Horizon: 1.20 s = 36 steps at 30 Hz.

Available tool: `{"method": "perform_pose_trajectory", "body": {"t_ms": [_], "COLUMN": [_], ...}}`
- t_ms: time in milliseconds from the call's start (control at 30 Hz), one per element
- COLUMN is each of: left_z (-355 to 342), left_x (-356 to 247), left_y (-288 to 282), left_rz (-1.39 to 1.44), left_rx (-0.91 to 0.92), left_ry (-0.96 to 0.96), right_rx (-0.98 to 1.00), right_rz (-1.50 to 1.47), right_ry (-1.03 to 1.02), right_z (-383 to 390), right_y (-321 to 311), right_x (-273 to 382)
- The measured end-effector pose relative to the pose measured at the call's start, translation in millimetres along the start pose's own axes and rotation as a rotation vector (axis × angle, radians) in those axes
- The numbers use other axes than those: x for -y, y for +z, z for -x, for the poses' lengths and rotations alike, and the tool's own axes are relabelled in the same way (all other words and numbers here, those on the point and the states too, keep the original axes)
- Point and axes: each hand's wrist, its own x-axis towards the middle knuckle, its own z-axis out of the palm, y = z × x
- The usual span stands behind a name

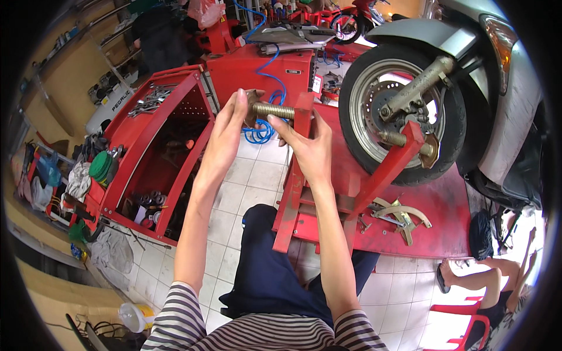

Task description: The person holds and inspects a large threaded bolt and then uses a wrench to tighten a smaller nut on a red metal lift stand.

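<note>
Hands (228,123) (311,153) half-curl, left on a screw (275,111), right round its red post (302,111), over white tiles (231,202) beside a red platform (442,205).

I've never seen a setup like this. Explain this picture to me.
No machine does the work here: a person uses two bare hands. The wide camera on their head looks down, so straight edges bend near the rim. The left hand touches the metal plate at one end of a threaded screw; whether its grip is closed, I can't tell. The right hand has its grip around a red upright that the screw meets. To the right, a motorcycle front wheel stands by a second red post; on the red platform lie a brass-coloured bracket and curved metal pieces.
</note>
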Motion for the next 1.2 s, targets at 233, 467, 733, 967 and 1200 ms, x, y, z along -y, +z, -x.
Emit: {"method": "perform_pose_trajectory", "body": {"t_ms": [233, 467, 733, 967, 1200], "left_z": [10, 3, 14, -4, 2], "left_x": [1, -5, -5, 16, 6], "left_y": [-18, -5, -6, -1, -4], "left_rz": [0.245, -0.036, 0.458, 0.051, -0.174], "left_rx": [0.135, 0.002, 0.087, 0.034, 0.077], "left_ry": [0.439, 0.076, 0.397, 0.167, 0.468], "right_rx": [0.014, 0.02, -0.019, -0.013, -0.03], "right_rz": [0.034, 0.054, 0.056, 0.061, 0.087], "right_ry": [0.02, 0.002, 0.021, -0.016, 0.006], "right_z": [1, 1, 4, 2, 6], "right_y": [-1, 0, -1, 2, 1], "right_x": [2, -1, 4, -2, 2]}}
